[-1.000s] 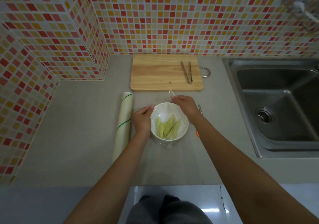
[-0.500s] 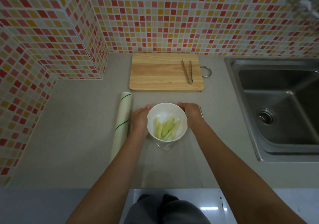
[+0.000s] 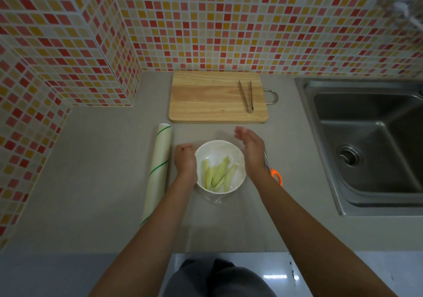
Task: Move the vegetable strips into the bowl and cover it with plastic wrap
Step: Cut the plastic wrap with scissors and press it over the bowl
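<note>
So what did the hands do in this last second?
The right hand first held a corner of plastic wrap above the bowl, then pressed down at the rim, and now has let go and lifted, fingers straight. The left hand stayed curled against the bowl's left side. The vegetable strips, wrap roll, tongs and cutting board did not move.

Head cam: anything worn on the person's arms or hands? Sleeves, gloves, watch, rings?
Nothing visible. The left hand and right hand are bare, without gloves, and both forearms are uncovered up to the frame edge, with no sleeves in view. No watch, bracelet or rings show. Fingers carry no markings that can be made out.
</note>
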The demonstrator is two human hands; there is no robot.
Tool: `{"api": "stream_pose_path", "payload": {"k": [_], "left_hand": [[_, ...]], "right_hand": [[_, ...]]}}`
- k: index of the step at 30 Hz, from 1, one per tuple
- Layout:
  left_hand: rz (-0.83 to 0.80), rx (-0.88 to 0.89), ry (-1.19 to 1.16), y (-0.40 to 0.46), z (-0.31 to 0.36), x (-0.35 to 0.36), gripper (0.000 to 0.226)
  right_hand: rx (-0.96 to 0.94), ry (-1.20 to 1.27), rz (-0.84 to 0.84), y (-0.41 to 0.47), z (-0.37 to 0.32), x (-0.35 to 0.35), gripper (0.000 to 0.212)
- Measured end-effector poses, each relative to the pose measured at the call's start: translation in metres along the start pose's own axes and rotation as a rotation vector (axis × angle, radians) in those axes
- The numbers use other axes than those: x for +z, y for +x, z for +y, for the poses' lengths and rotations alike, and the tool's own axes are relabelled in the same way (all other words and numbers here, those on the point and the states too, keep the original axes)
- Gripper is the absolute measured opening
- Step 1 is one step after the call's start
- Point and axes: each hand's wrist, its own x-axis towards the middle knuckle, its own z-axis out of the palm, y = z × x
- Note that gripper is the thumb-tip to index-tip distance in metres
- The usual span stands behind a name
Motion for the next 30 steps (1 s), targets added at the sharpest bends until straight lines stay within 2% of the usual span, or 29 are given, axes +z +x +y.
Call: {"api": "stream_pose_path", "payload": {"k": [3,6,8,11,14,16,19,25,30], "left_hand": [[-0.011,0.019,-0.029,0.000,-0.004,0.001,0.028],[-0.001,0.040,-0.036,-0.001,-0.010,-0.001,0.028],[0.022,0.060,-0.009,-0.001,-0.011,-0.002,0.026],[0.018,0.223,-0.022,-0.003,-0.006,-0.004,0.006],[-0.011,0.433,-0.050,-0.010,0.002,-0.012,0.028],[-0.101,0.489,-0.028,-0.018,-0.004,-0.017,0.039],[-0.272,0.378,-0.017,-0.035,-0.025,-0.012,0.051],[-0.353,0.187,-0.023,-0.027,-0.018,-0.009,0.064],[-0.202,0.360,0.200,-0.013,-0.011,-0.004,0.057]], "right_hand": [[0.040,-0.130,-0.399,0.001,0.008,-0.008,0.022],[0.119,-0.122,-0.518,0.004,0.016,-0.015,0.025],[0.127,-0.130,-0.507,0.003,0.018,-0.015,0.025],[0.069,-0.147,-0.452,-0.001,0.018,-0.016,0.026],[0.011,-0.077,-0.329,-0.007,0.018,-0.021,0.027],[0.027,-0.037,-0.258,-0.012,0.019,-0.023,0.030],[0.076,-0.028,-0.232,-0.020,0.024,-0.025,0.038],[0.067,-0.043,-0.193,-0.030,0.021,-0.024,0.042],[0.029,-0.076,-0.167,-0.031,0.019,-0.024,0.043]]}}
